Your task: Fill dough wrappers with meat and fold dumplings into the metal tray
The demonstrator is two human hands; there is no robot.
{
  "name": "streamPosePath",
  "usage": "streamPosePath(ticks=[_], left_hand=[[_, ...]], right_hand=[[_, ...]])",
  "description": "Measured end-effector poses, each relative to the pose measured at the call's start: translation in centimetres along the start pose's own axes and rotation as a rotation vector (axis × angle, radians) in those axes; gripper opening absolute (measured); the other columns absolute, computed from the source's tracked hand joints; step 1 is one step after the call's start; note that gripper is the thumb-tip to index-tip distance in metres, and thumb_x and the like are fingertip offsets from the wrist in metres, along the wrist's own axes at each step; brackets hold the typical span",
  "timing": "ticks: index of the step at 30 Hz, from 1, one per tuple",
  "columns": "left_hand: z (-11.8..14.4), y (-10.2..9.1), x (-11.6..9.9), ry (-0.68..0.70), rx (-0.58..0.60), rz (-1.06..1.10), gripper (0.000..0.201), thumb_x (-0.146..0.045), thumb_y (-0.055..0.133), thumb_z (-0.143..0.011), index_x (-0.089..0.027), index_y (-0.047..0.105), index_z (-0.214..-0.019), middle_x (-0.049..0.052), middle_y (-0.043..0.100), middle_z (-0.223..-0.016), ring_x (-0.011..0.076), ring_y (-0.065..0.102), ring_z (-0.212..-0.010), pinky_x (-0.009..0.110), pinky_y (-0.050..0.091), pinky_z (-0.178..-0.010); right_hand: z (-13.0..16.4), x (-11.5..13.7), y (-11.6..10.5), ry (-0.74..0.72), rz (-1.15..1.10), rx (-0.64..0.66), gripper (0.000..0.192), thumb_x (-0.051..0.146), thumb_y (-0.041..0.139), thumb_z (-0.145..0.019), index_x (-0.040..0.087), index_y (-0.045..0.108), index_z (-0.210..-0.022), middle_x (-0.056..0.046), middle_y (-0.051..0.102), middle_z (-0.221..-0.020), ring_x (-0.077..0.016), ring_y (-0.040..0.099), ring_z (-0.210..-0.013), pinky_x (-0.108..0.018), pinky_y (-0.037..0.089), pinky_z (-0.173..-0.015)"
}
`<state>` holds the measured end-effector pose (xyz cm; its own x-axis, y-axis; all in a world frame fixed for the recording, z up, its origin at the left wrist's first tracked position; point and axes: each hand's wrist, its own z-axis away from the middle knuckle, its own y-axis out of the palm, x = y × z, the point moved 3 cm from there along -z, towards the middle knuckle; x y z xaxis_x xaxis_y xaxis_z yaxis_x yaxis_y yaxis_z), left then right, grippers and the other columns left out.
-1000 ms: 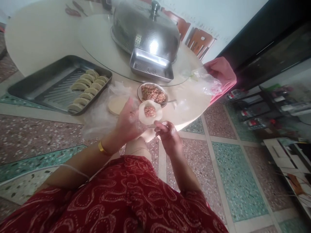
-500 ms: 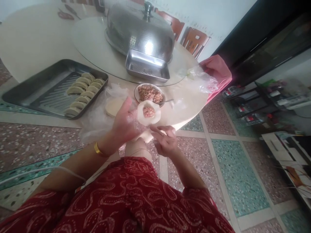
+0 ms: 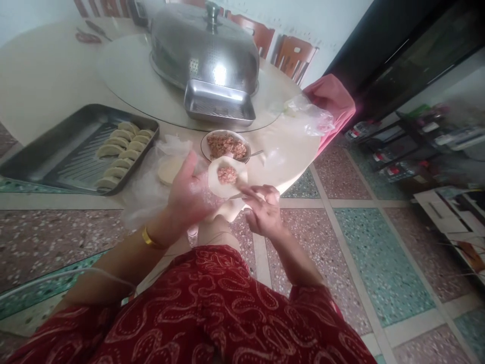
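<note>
On the flat fingers of my left hand rests a round dumpling wrapper, with a mound of minced filling in its middle. The thumb of that hand points up, and white flour dusts the palm. My right hand is at the wrapper's lower right edge, its index finger stretched out towards the rim and the other fingers partly bent. I see nothing held in it. Just beyond stands a bowl of minced filling, a spoon sticking out to the right. More wrappers lie left of my left hand, on plastic.
A dark baking tray on the left holds rows of folded dumplings. A smaller metal tray stands before a large domed lid on the glass turntable. At the right lie a clear plastic bag and a pink cloth.
My right index finger has come up onto the right side of the wrapper's rim from below it. The whole view has shifted slightly; the left hand still holds the filled wrapper.
</note>
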<state>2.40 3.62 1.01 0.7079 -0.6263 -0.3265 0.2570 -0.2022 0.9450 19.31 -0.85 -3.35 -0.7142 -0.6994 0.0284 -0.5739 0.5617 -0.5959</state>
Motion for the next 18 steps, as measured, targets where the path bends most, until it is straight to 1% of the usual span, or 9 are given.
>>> streamPosePath(ticks=[2, 3, 5, 7, 10, 12, 14, 16, 18], left_hand=[[-0.1, 0.3, 0.0, 0.010, -0.006, -0.004, 0.067, -0.066, 0.027, -0.097, -0.010, 0.050, -0.128, 0.015, 0.064, -0.125, 0.0327, 0.055, -0.127, 0.058, 0.034, -0.113], [-0.2, 0.4, 0.0, 0.016, -0.016, -0.010, 0.068, -0.066, 0.027, -0.097, -0.010, 0.049, -0.128, 0.015, 0.064, -0.125, 0.0320, 0.054, -0.128, 0.057, 0.033, -0.114], [-0.4, 0.6, -0.1, 0.025, -0.027, -0.034, 0.069, -0.065, 0.026, -0.097, -0.009, 0.048, -0.131, 0.015, 0.064, -0.125, 0.0307, 0.054, -0.129, 0.053, 0.030, -0.117], [-0.5, 0.9, -0.1, 0.020, -0.030, -0.068, 0.071, -0.066, 0.026, -0.097, -0.009, 0.046, -0.134, 0.015, 0.065, -0.123, 0.0306, 0.056, -0.126, 0.053, 0.032, -0.116], [-0.8, 1.5, 0.2, -0.024, -0.061, -0.112, 0.071, -0.066, 0.026, -0.096, -0.010, 0.047, -0.134, 0.016, 0.067, -0.120, 0.0314, 0.061, -0.120, 0.056, 0.037, -0.112], [-0.8, 1.8, 0.6, -0.052, -0.086, -0.125, 0.070, -0.067, 0.029, -0.095, -0.012, 0.047, -0.134, 0.016, 0.066, -0.123, 0.0322, 0.060, -0.121, 0.056, 0.037, -0.112], [-0.9, 1.9, 1.0, -0.067, -0.096, -0.129, 0.071, -0.068, 0.032, -0.094, -0.013, 0.046, -0.135, 0.016, 0.063, -0.128, 0.0333, 0.056, -0.126, 0.057, 0.034, -0.113], [-0.9, 1.8, 1.1, -0.070, -0.095, -0.128, 0.072, -0.069, 0.033, -0.093, -0.012, 0.045, -0.136, 0.016, 0.060, -0.133, 0.0343, 0.051, -0.131, 0.057, 0.029, -0.116], [-0.9, 1.5, 1.1, -0.063, -0.092, -0.124, 0.074, -0.069, 0.033, -0.093, -0.011, 0.045, -0.136, 0.016, 0.058, -0.134, 0.0344, 0.047, -0.135, 0.055, 0.026, -0.118]], right_hand=[[0.2, -0.2, -0.1, 0.004, -0.013, -0.039, 0.029, 0.028, 0.046, -0.096, 0.031, 0.056, -0.123, 0.001, 0.073, -0.115, -0.0214, 0.059, -0.105, -0.042, 0.044, -0.093], [0.3, -0.4, -0.3, 0.018, -0.026, -0.085, 0.031, 0.027, 0.046, -0.097, 0.032, 0.055, -0.125, 0.001, 0.073, -0.111, -0.0209, 0.060, -0.102, -0.041, 0.045, -0.090], [0.5, -1.1, -1.0, 0.080, -0.067, -0.192, 0.035, 0.025, 0.047, -0.096, 0.033, 0.052, -0.130, 0.001, 0.073, -0.106, -0.0200, 0.060, -0.096, -0.038, 0.049, -0.081], [0.6, -1.8, -1.5, 0.164, -0.117, -0.264, 0.039, 0.022, 0.050, -0.095, 0.034, 0.050, -0.132, 0.000, 0.071, -0.107, -0.0197, 0.060, -0.094, -0.036, 0.051, -0.075], [0.5, -2.4, -1.9, 0.269, -0.171, -0.286, 0.039, 0.022, 0.053, -0.094, 0.034, 0.050, -0.131, -0.001, 0.069, -0.111, -0.0205, 0.062, -0.099, -0.038, 0.054, -0.077], [0.4, -2.7, -1.9, 0.293, -0.184, -0.285, 0.038, 0.023, 0.055, -0.094, 0.035, 0.050, -0.130, -0.001, 0.067, -0.113, -0.0215, 0.062, -0.102, -0.041, 0.055, -0.081], [0.5, -3.3, -2.0, 0.288, -0.163, -0.290, 0.036, 0.024, 0.054, -0.094, 0.035, 0.051, -0.128, -0.001, 0.067, -0.114, -0.0221, 0.062, -0.102, -0.042, 0.055, -0.081], [0.9, -4.7, -2.0, 0.307, -0.094, -0.298, 0.033, 0.024, 0.053, -0.094, 0.035, 0.054, -0.125, -0.001, 0.067, -0.111, -0.0227, 0.060, -0.103, -0.042, 0.054, -0.080], [1.5, -6.8, -2.1, 0.387, -0.024, -0.295, 0.029, 0.024, 0.049, -0.095, 0.033, 0.057, -0.121, -0.001, 0.067, -0.108, -0.0237, 0.058, -0.105, -0.043, 0.052, -0.083]])
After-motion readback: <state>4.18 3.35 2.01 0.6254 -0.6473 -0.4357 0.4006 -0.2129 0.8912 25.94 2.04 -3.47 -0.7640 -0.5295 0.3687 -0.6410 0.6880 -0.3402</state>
